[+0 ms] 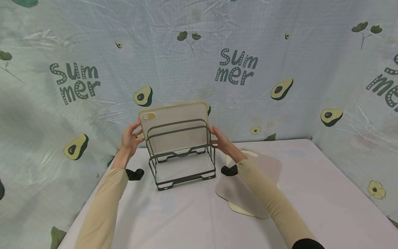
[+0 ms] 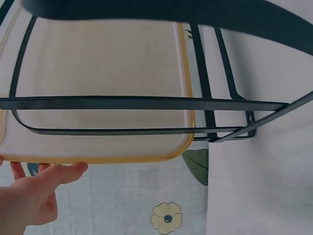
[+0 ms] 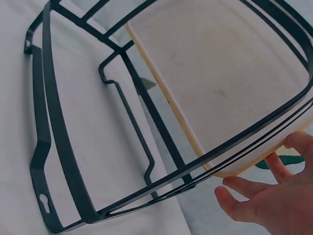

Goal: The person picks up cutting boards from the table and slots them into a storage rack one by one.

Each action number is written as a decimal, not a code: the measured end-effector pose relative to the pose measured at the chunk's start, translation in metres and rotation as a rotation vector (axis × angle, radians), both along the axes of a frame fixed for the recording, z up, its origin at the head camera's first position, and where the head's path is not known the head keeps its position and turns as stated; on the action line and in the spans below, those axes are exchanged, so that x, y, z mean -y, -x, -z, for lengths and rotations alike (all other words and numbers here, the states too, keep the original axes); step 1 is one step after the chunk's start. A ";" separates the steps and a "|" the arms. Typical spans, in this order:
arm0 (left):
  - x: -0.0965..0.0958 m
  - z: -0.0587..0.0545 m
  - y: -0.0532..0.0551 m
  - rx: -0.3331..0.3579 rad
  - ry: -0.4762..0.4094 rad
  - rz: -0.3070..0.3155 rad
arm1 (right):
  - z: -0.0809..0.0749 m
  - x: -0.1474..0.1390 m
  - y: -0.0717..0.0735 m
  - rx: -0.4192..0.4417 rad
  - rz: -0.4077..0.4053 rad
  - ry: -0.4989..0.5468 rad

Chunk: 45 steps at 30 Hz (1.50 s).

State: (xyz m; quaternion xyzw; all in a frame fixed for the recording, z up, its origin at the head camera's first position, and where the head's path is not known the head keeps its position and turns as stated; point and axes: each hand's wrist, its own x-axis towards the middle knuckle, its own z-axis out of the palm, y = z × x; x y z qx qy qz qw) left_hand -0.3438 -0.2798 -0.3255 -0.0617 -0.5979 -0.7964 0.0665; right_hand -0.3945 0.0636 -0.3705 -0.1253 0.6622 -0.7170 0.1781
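A pale cutting board with a yellow rim and a small slot in its upper left corner stands upright, slightly tilted, among the rear wires of a dark metal rack. My left hand holds the board's left edge; in the left wrist view its fingertips lie along the yellow rim. On the opposite side, my right hand holds the right edge beside the rack's wires, fingers spread at the rim in the right wrist view. The rack's front section has nothing standing in it.
Under my right forearm, a greyish-beige board lies flat on the white table, overlapping a cream one. A printed cloth with avocados hangs behind and beside the table.
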 end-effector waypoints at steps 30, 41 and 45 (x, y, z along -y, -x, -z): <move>-0.018 0.010 -0.024 0.139 0.065 -0.090 | 0.063 -0.009 0.039 -0.114 -0.084 -0.191; -0.016 0.022 -0.033 0.148 0.218 0.054 | 0.057 -0.009 0.031 -0.084 -0.110 -0.289; -0.016 0.028 -0.033 0.157 0.238 0.072 | 0.016 -0.008 -0.014 -0.049 -0.124 -0.294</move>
